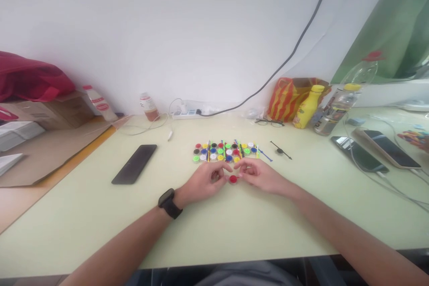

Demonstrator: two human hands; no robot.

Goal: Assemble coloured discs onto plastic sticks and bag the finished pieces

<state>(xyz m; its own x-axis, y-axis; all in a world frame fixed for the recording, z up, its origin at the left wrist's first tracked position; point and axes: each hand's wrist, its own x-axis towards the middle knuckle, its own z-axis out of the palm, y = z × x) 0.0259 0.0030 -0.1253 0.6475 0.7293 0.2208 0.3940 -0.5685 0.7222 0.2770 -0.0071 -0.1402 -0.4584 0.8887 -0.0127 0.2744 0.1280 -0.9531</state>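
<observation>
At the middle of the light green table, my left hand point(207, 181) and my right hand point(263, 176) face each other with curled fingers. Between them is a small red round piece point(233, 179), its two sides at my thumbs and fingertips. Both index fingers arch above it, apart from the thumbs. Just beyond, rows of small round pieces point(220, 151) in several colours stand close together, with thin coloured sticks point(239, 149) lying among them. A black round piece with a thin arrow-tipped rod point(279, 151) lies to the right. My fingers partly hide the nearest row.
A black phone point(134, 164) lies left; two more phones point(360, 154) with cables are at right. Along the wall stand a drink bottle point(149, 107), a power strip point(186, 115), glasses point(270, 122), a striped bag point(284, 98) and a yellow bottle point(308, 107).
</observation>
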